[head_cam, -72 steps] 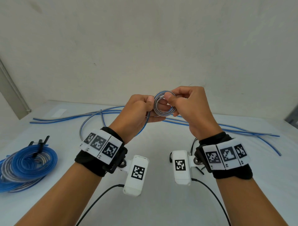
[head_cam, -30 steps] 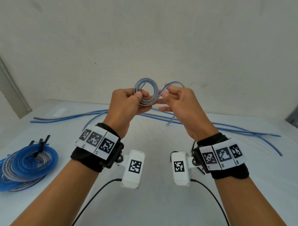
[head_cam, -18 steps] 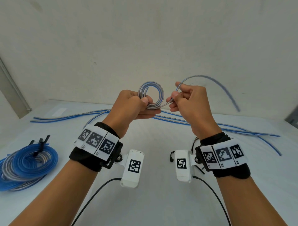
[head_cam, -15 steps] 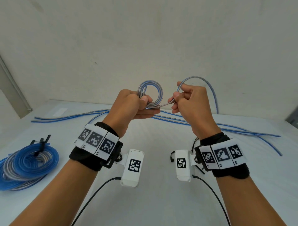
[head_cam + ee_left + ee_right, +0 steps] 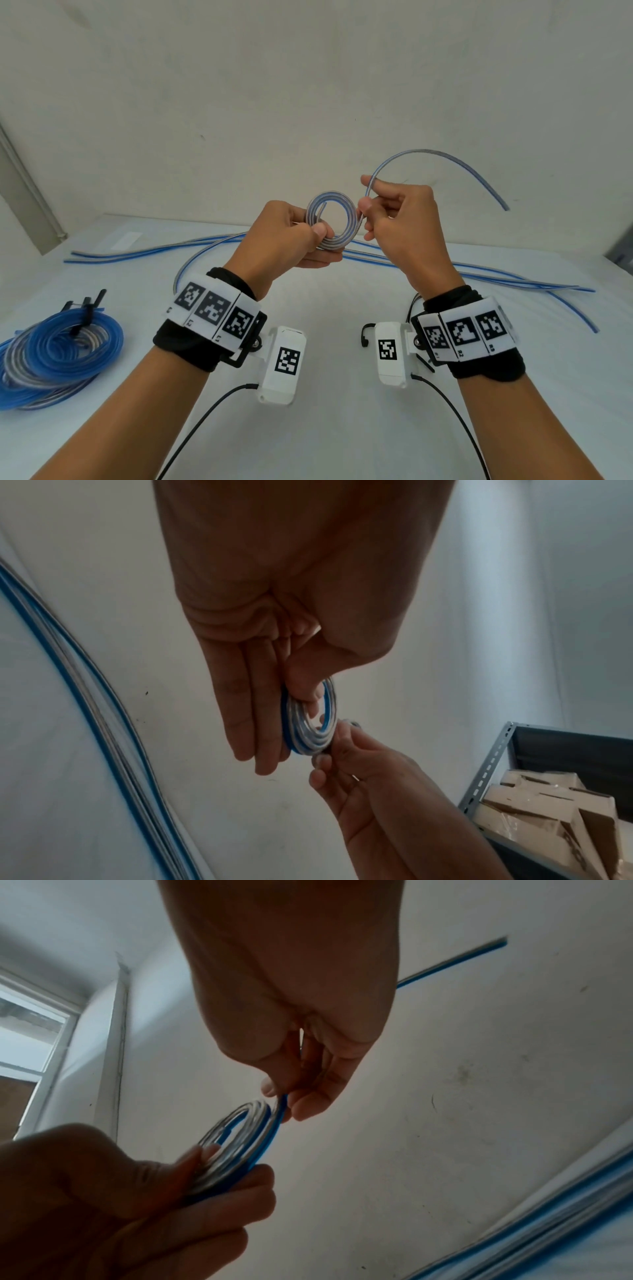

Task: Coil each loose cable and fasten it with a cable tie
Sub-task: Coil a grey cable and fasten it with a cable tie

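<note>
A small coil (image 5: pixel 342 222) of blue-and-silver cable is held up in the air above the table. My left hand (image 5: pixel 291 240) pinches the coil's lower edge between thumb and fingers; in the left wrist view the thumb presses on the coil (image 5: pixel 310 718). My right hand (image 5: pixel 394 219) pinches the cable just right of the coil (image 5: pixel 240 1145). From it the free tail (image 5: pixel 445 159) arcs up and right, ending in mid-air. The same tail (image 5: pixel 452 961) shows behind the right hand in the right wrist view.
Several loose blue-and-silver cables (image 5: pixel 513 279) lie across the far side of the white table (image 5: pixel 325 428). Coiled cable bundles (image 5: pixel 51 356) with black ties (image 5: pixel 85 310) sit at the left edge. A metal shelf with cardboard boxes (image 5: pixel 548 804) stands to the right.
The coil has grown by some turns while both hands lifted slightly. The free tail, trailing down to the table before, now swings up and out to the right.
</note>
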